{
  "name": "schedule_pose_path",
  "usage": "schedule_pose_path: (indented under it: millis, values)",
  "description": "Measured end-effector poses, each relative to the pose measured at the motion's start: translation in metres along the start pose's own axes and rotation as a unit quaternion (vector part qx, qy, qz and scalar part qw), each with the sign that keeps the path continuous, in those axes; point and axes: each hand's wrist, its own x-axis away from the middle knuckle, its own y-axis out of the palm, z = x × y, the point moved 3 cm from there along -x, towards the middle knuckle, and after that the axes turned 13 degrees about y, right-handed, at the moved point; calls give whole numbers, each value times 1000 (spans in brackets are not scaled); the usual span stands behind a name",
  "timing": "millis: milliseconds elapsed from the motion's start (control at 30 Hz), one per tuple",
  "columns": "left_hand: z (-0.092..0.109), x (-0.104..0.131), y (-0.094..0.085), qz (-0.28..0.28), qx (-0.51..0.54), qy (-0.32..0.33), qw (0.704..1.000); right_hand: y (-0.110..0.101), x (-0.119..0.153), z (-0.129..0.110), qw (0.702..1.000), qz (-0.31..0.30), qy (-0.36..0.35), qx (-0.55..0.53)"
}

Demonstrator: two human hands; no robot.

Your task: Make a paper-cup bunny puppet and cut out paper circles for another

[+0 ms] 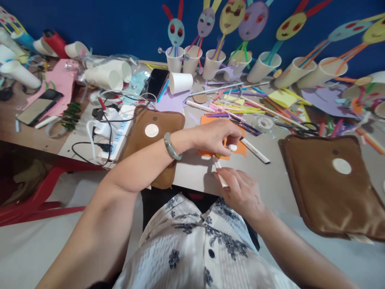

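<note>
My left hand (pixel 215 136), a bangle on its wrist, is curled over a sheet of orange paper (pixel 205 121). Its thumb and fingers are closed around a small white cap-like piece (pixel 232 147), of which just the rounded end shows. Lower and to the right, my right hand (pixel 240 190) grips a white marker (pixel 221 171), whose tip points up toward the orange paper. A bit of yellow shows under my left fingers, mostly hidden. Beside the paper lies another white marker (pixel 255 151) with black ends.
Brown pouches lie left (pixel 144 120) and right (pixel 325 184). A power strip (pixel 122 130) with tangled cables stands at left. Coloured sticks, scissors (pixel 309 129) and a tape roll (pixel 264 123) are strewn behind my hands. Paper cups (pixel 213 66) with face puppets line the blue wall.
</note>
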Motion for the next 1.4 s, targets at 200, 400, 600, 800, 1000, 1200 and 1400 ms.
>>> schedule_pose_path:
  millis: [200, 400, 600, 800, 1000, 1200, 1400]
  values:
    - [2, -1, -1, 1, -9, 0, 1000, 2, -3, -4, 999, 13, -8, 49]
    - [0, -1, 0, -6, -8, 10, 1000, -2, -4, -6, 997, 13, -5, 77]
    - [0, -1, -1, -9, 3, 3, 1000, -2, -4, -7, 996, -1, -3, 84]
    - [6, 0, -2, -9, 3, 4, 1000, -1, -4, -6, 997, -7, -2, 79]
    - [9, 0, -2, -3, 7, 7, 1000, 1, -6, -6, 997, -17, 12, 79]
    - [9, 0, -1, -4, 3, 12, 1000, -1, -9, -11, 994, -14, -5, 109]
    - [9, 0, -2, -5, -2, 6, 1000, -2, -8, -8, 997, -20, -5, 81]
